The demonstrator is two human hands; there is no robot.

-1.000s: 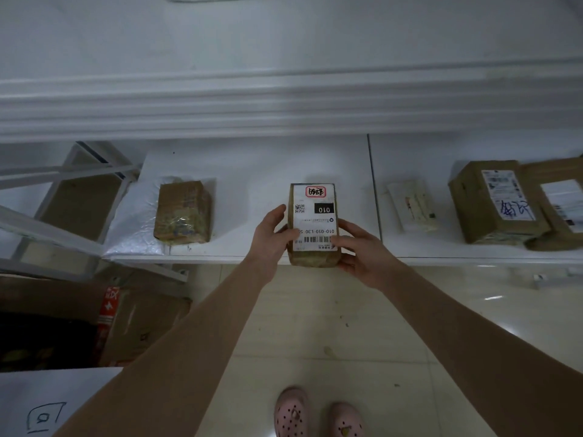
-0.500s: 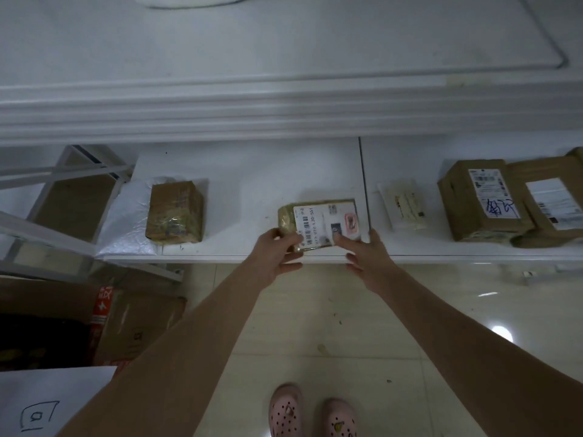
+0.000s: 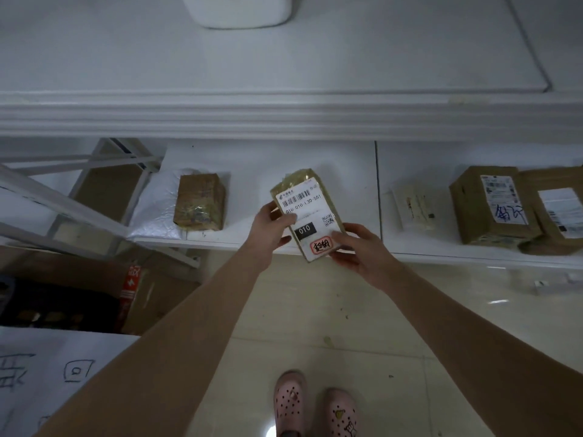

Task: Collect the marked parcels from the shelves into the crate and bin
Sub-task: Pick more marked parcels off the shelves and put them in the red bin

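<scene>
A small brown taped parcel (image 3: pixel 304 197) with a white label, a black "010" tag and a red-ringed sticker is held above the front edge of the low white shelf (image 3: pixel 252 165). My left hand (image 3: pixel 269 227) grips its left side, thumb on the label. My right hand (image 3: pixel 356 247) pinches its near right corner by the red sticker. The label faces up, barcode end away from me.
On the shelf lie a brown taped parcel (image 3: pixel 200 201) on a white plastic mailer (image 3: pixel 154 212), a small white packet (image 3: pixel 416 208) and two cardboard boxes (image 3: pixel 492 206) at the right. An open cardboard box (image 3: pixel 151 298) stands on the floor at left, beside a hand-lettered white sheet (image 3: pixel 47 373).
The parcel has been turned around in my hands, through lying sideways on the shelf edge, so the red sticker now points toward me. It is lifted off the shelf again.
</scene>
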